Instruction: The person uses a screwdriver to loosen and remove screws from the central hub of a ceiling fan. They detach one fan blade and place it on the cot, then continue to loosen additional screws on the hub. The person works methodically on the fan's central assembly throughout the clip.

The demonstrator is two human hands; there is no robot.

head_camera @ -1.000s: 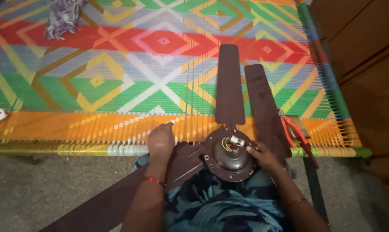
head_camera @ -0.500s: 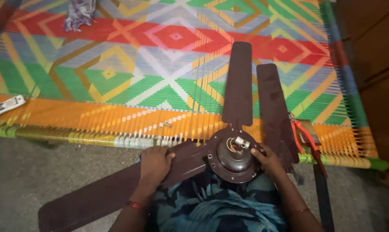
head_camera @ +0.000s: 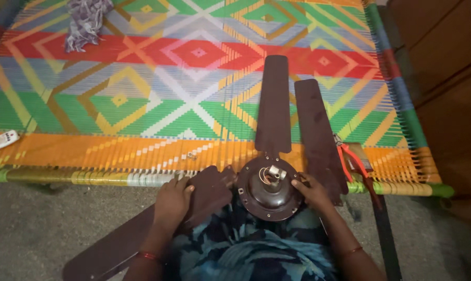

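My left hand lies flat, fingers spread, pressing on the nearest brown fan blade, whose tip is cut off by the lower frame edge. My right hand curls against the rim of the ceiling fan motor housing, which rests on my lap at the cot's edge. Blades counted: three; one attached blade extends away, one loose blade lies beside it. One red-handled pliers rests right. Two small screws, hard to resolve, lie on the woven cot. Farther: one remote, partly cropped; one grey cloth.
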